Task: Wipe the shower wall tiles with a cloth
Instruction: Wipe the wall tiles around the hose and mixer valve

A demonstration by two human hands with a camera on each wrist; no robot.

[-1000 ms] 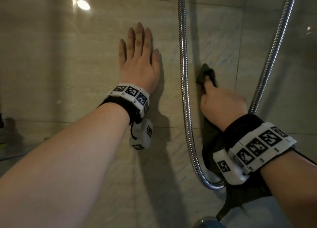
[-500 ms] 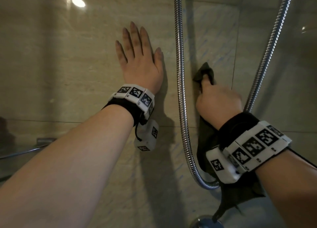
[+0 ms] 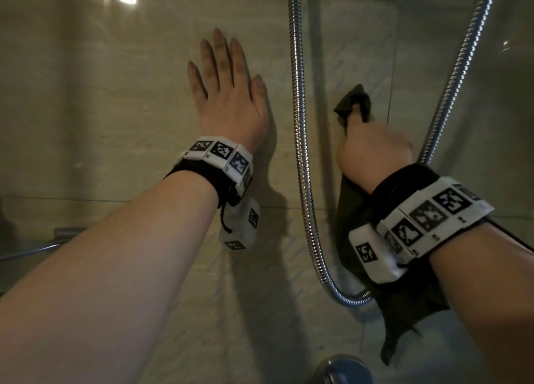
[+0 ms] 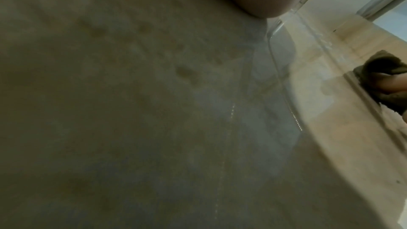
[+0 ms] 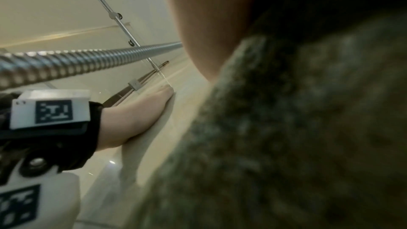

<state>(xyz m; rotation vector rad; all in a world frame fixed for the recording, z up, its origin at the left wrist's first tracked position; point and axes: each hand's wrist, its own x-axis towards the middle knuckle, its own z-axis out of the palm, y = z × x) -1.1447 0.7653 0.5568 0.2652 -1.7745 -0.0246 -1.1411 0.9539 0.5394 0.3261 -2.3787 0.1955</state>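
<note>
A person's two bare forearms reached toward a beige tiled shower wall (image 3: 86, 109), each wrist wearing a black strap with white tracking-marker blocks.

Nearest the viewer, the right hand (image 3: 372, 149) gripped a dark olive cloth (image 3: 354, 100), fingers curled round it and hidden from above. One bunched corner of the cloth stuck out just past the knuckles against the tile; the rest hung loose beneath the wrist. In the right wrist view the cloth filled most of the picture as a blurred fuzzy mass.

Just beside that hand, on its thumb side, a ribbed chrome shower hose (image 3: 300, 152) ran down the wall, looped under the wrist and rose again on the hand's outer side.

Beyond the hose, the left hand (image 3: 228, 94) lay flat on the tile, fingers straight and close together, apparently bracing. The right wrist view showed its palm edge touching the wall.

Compared with half a second and a full second before, the right hand and cloth sat a little lower on the wall and nearer the hose, while the left hand kept its place. That suggested a short downward wiping stroke in the strip inside the hose loop. Judging from this, wiping was under way, with the wide tile area around the left hand probably still to do.

A rounded metal fitting (image 3: 344, 369) showed below the cloth's hanging end.
</note>
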